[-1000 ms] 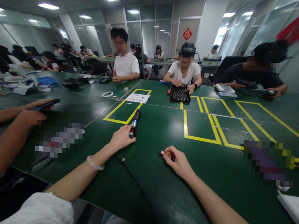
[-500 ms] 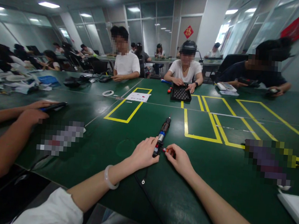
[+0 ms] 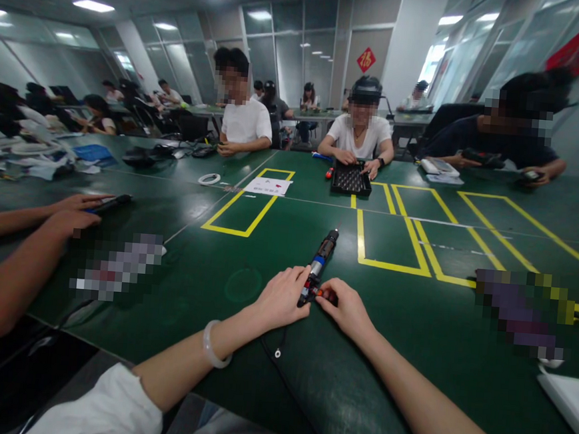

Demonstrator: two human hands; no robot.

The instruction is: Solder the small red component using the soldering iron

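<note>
A slim electric screwdriver (image 3: 323, 253) lies at a slant on the green table, its tip pointing away from me. Its casing looks opened, with a silver motor section, a blue band and red bits in view. My left hand (image 3: 280, 298) is closed around its near end, thumb below and fingers over the side. Close against the right of that end, my right hand (image 3: 346, 307) pinches a small red-orange part (image 3: 319, 292). Fingertips cover most of this part, so its kind and whether it is joined to the screwdriver cannot be told.
A black cord with a small metal ring (image 3: 277, 354) runs below my hands. Yellow tape outlines (image 3: 390, 268) and a paper sheet (image 3: 268, 186) lie ahead. Across the table a person handles a black tray (image 3: 351, 180). At left, another person's hands (image 3: 71, 216) rest by a dark tool.
The screwdriver's tip has swung slightly right and toward me. My right hand has come a little left, bringing the small red-orange part closer against the screwdriver's near end.
</note>
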